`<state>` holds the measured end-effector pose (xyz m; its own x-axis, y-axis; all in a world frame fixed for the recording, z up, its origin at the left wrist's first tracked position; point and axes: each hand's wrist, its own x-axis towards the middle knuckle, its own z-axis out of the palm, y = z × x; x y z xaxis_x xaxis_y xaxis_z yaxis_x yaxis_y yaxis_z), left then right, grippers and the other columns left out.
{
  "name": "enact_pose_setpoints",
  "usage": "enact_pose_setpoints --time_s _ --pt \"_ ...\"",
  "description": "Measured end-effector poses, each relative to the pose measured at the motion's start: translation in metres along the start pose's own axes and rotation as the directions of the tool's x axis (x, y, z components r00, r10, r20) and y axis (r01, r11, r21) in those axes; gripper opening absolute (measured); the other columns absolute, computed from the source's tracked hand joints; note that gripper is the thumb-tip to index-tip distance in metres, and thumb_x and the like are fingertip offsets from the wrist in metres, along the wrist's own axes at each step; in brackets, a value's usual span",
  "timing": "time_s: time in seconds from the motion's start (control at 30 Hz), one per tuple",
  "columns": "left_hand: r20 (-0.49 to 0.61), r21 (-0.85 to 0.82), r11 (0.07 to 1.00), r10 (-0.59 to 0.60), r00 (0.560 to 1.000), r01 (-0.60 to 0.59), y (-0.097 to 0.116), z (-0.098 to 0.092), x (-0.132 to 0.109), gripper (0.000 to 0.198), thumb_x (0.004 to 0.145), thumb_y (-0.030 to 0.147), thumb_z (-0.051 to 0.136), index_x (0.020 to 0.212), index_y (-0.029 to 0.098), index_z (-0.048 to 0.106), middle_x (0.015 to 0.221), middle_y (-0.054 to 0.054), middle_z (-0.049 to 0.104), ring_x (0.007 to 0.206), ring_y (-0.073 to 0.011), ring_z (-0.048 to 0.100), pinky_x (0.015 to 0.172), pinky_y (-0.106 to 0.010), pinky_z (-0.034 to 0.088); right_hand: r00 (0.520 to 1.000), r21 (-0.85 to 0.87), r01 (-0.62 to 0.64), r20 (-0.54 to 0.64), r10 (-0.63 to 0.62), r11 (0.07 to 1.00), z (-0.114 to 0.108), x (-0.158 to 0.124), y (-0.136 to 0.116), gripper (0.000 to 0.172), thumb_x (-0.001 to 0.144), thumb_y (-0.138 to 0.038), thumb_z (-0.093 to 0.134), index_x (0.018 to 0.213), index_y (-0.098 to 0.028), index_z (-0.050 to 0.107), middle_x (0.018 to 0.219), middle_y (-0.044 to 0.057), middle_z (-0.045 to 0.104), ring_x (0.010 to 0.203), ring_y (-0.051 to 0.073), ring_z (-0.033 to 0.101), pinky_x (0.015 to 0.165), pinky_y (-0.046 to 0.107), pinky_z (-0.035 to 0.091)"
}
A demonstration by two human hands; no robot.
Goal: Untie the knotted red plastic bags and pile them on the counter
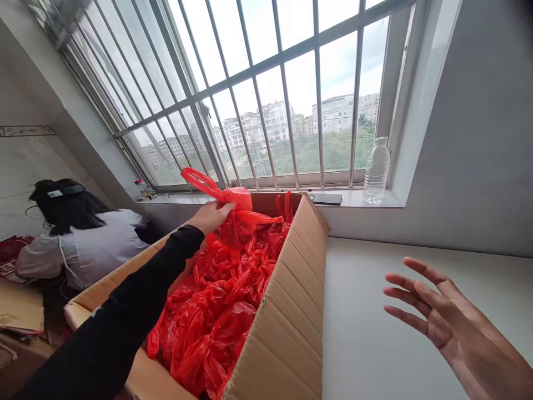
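Note:
My left hand [213, 215] is closed on a red plastic bag [237, 230] with its handles knotted on top. The bag is held over the far end of a large cardboard box [287, 289]; its underside merges with the red below, so I cannot tell whether it touches. Many more knotted red bags [212, 300] fill the box. Over the white tabletop [358, 333], to the right of the box, my right hand [433, 305] hangs with its fingers spread and nothing in it.
A clear plastic bottle [377, 172] and a dark flat phone-like object [327, 199] stand on the sill of the barred window. At far left sits another person [100, 239] in a white top, beside a cardboard piece [20, 305].

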<state>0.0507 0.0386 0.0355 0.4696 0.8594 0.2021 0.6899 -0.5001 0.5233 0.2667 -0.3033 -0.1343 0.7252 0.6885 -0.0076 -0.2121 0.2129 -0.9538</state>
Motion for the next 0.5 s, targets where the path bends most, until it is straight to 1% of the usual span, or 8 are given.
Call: enact_pose_setpoints --time_s 0.03,0.1,0.17,0.2,0.27,0.37,0.43,0.5 --pt "0.062 0.115 0.993 -0.034 0.997 0.027 -0.016 0.006 0.006 0.041 0.085 0.05 0.057 0.09 0.011 0.067 0.079 -0.007 0.07 0.075 -0.0248 0.067 0.062 -0.035 0.055 1.0 -0.001 -0.001 0.002 0.001 1.0 0.0 0.0 0.0 0.053 0.085 -0.055 0.058 0.134 -0.036 0.049 0.118 0.006 0.066 0.117 0.034 0.059 0.086 0.047 0.061" --pt "0.174 0.308 0.951 -0.074 0.982 0.017 -0.044 0.021 0.013 0.029 0.087 0.039 0.063 0.097 0.013 0.066 0.095 -0.007 0.069 0.088 -0.0218 0.066 0.081 -0.041 0.054 1.0 -0.003 -0.007 -0.005 0.007 1.0 0.0 -0.001 0.0 0.054 0.084 -0.055 0.06 0.134 -0.036 0.05 0.117 0.006 0.066 0.116 0.034 0.06 0.084 0.046 0.062" --pt "0.253 0.447 0.894 -0.109 0.961 -0.016 -0.064 0.038 0.015 0.026 0.088 0.033 0.063 0.105 0.014 0.064 0.107 -0.008 0.067 0.097 -0.0216 0.064 0.088 -0.045 0.052 1.0 -0.006 -0.013 -0.017 0.013 1.0 0.0 -0.001 -0.002 0.054 0.083 -0.054 0.061 0.133 -0.036 0.05 0.116 0.006 0.067 0.115 0.034 0.06 0.082 0.044 0.063" --pt "0.279 0.497 0.867 -0.118 0.953 -0.038 -0.07 0.046 0.014 0.027 0.089 0.032 0.062 0.11 0.015 0.063 0.112 -0.008 0.065 0.1 -0.0223 0.064 0.09 -0.046 0.051 1.0 -0.008 -0.017 -0.021 0.016 1.0 0.0 -0.001 -0.003 0.054 0.083 -0.054 0.062 0.133 -0.035 0.051 0.115 0.006 0.067 0.114 0.034 0.061 0.082 0.044 0.063" --pt "0.306 0.561 0.823 -0.108 0.946 -0.088 -0.075 0.063 0.009 0.035 0.09 0.034 0.061 0.119 0.015 0.059 0.12 -0.01 0.062 0.106 -0.0248 0.061 0.092 -0.049 0.05 1.0 -0.014 -0.017 -0.024 0.017 1.0 0.002 -0.001 -0.005 0.055 0.082 -0.054 0.064 0.132 -0.035 0.052 0.115 0.006 0.067 0.113 0.034 0.061 0.081 0.042 0.063" --pt "0.319 0.599 0.787 -0.063 0.946 -0.15 -0.073 0.088 0.0 0.047 0.09 0.038 0.06 0.131 0.018 0.05 0.131 -0.012 0.055 0.114 -0.0283 0.057 0.096 -0.053 0.047 1.0 -0.025 -0.018 -0.022 0.017 1.0 0.002 0.0 -0.004 0.056 0.081 -0.053 0.065 0.132 -0.035 0.052 0.114 0.006 0.067 0.112 0.034 0.062 0.08 0.041 0.064" --pt "0.329 0.604 0.779 -0.049 0.943 -0.17 -0.074 0.102 -0.005 0.052 0.089 0.037 0.061 0.135 0.019 0.047 0.133 -0.013 0.054 0.115 -0.0291 0.057 0.097 -0.054 0.046 1.0 -0.028 -0.02 -0.02 0.019 0.999 0.0 0.001 -0.002 0.056 0.081 -0.053 0.065 0.132 -0.035 0.052 0.114 0.007 0.067 0.112 0.034 0.062 0.08 0.042 0.064" --pt "0.334 0.595 0.784 -0.042 0.942 -0.176 -0.076 0.111 -0.007 0.052 0.089 0.033 0.062 0.136 0.02 0.046 0.132 -0.012 0.055 0.112 -0.028 0.059 0.095 -0.053 0.048 1.0 -0.024 -0.02 -0.02 0.02 1.0 -0.004 0.002 0.001 0.057 0.08 -0.052 0.066 0.132 -0.034 0.052 0.114 0.007 0.067 0.111 0.035 0.063 0.079 0.043 0.064"
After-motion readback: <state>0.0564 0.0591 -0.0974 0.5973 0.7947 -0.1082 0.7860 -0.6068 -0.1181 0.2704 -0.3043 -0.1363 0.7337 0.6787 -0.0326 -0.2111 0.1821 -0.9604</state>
